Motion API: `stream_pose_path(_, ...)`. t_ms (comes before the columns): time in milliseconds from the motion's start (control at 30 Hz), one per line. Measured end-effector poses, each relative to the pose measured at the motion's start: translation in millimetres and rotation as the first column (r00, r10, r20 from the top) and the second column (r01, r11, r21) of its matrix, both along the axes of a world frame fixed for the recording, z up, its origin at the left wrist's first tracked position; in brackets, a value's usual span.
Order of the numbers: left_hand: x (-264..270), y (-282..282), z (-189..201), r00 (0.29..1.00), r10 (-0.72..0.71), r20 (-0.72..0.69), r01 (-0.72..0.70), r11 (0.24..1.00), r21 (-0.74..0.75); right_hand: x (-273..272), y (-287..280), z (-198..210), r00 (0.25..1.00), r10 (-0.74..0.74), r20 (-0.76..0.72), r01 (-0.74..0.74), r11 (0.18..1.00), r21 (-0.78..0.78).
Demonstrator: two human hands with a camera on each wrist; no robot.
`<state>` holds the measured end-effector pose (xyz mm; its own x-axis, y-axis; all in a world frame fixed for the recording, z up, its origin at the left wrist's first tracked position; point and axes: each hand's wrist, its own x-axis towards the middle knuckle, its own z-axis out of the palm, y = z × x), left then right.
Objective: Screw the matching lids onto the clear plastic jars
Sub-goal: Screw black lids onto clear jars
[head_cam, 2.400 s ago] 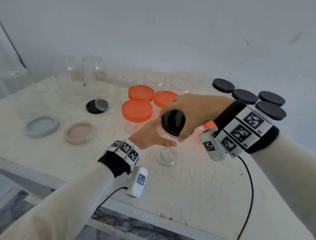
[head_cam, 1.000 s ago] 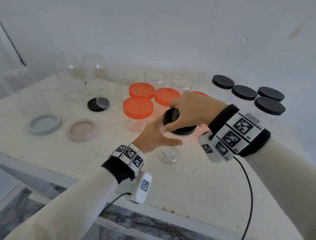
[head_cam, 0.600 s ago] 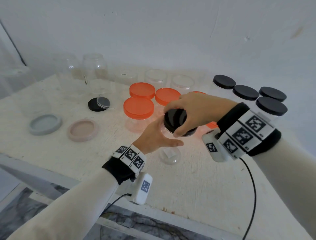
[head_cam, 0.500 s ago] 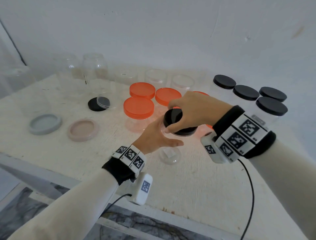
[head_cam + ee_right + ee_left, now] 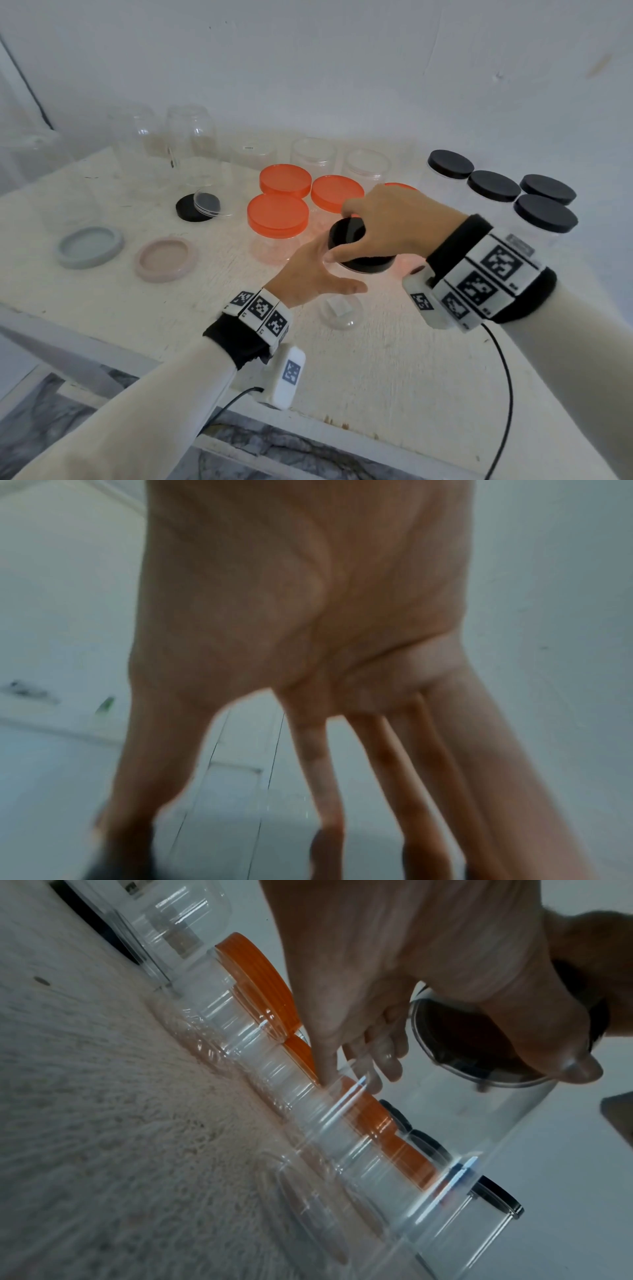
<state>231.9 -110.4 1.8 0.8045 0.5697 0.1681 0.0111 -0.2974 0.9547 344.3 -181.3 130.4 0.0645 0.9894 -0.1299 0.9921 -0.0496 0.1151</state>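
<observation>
1. The right hand (image 5: 387, 222) grips the black lid (image 5: 356, 246) from above, its thumb and curled fingers pinched narrowly round the rim (the right wrist view, blurred, shows only fingers (image 5: 322, 764) reaching down to a dark edge).
2. The left hand (image 5: 308, 274) wraps the clear jar (image 5: 339, 308) below that lid, thumb across its near side and fingers (image 5: 373, 1053) round the far side.
3. The lid sits on the jar's mouth, and the jar stands on the white bench (image 5: 376, 370), directly under both hands.
4. Behind the jar stand orange-lidded jars (image 5: 278, 216); to the jar's right, black-lidded jars (image 5: 544, 212); to its left lie a pink lid (image 5: 166, 258) and a grey lid (image 5: 89, 246).
5. Against the picture half a second earlier, the right hand remains on the lid with the thumb again at the near rim; the left hand and jar have not shifted.
</observation>
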Motion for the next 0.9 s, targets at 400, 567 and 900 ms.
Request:
stream_pose_path(400, 0, -1, -1, 1.0, 0.015, -0.007, -0.015, 1.0, 0.0, -5, -1, 1, 1.0, 0.02, -0.022, -0.018, 0.998, 0.065)
stream_pose_path(567, 0, 0, 0, 1.0, 0.006, -0.03, -0.006, 1.0, 0.013, 10, -5, 16, 0.989, 0.017, -0.145, -0.063, 0.946, -0.317)
stream_pose_path(900, 1, 0, 0, 1.0, 0.0, -0.028, 0.0, 1.0, -0.002, 0, -3, 5, 1.0, 0.001, -0.023, -0.003, 0.996, -0.084)
